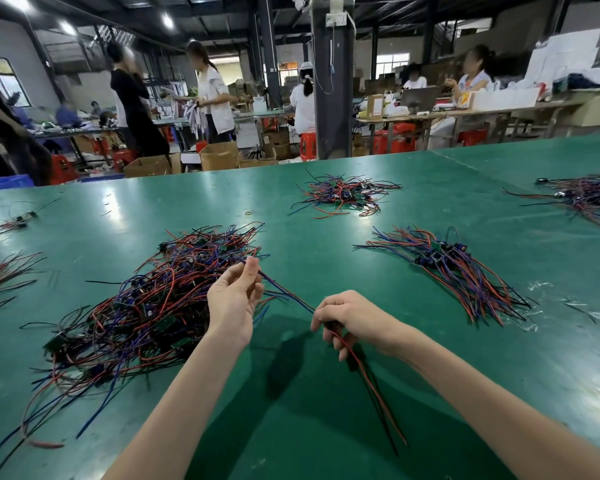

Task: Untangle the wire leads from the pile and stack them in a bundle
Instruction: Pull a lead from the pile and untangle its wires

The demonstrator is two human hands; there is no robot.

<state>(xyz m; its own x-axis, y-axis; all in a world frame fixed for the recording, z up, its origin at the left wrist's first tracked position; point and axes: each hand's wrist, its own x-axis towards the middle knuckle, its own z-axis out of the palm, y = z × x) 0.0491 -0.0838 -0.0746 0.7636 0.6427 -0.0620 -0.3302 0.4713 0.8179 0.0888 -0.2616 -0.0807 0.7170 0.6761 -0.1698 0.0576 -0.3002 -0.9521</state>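
Cardboard boxes (pixel 219 155) far off, contents hidden. Left hand (pixel 234 299) pinches a wire lead (pixel 288 293), right hand (pixel 347 317) grips it too; pile (pixel 146 306) just left, bundle (pixel 458 271) right.

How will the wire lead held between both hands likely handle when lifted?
Probably floppy: the thin red, blue and black wire lead runs straight only where the left hand and right hand pull it, and its tails droop below the right hand. Likely light: a pinch carries it. It could snag on the tangled multicoloured wire pile beside it.

Partly off-frame: far-right wire pile (pixel 586 198) and left-edge wires (pixel 1 279), perhaps bundles.
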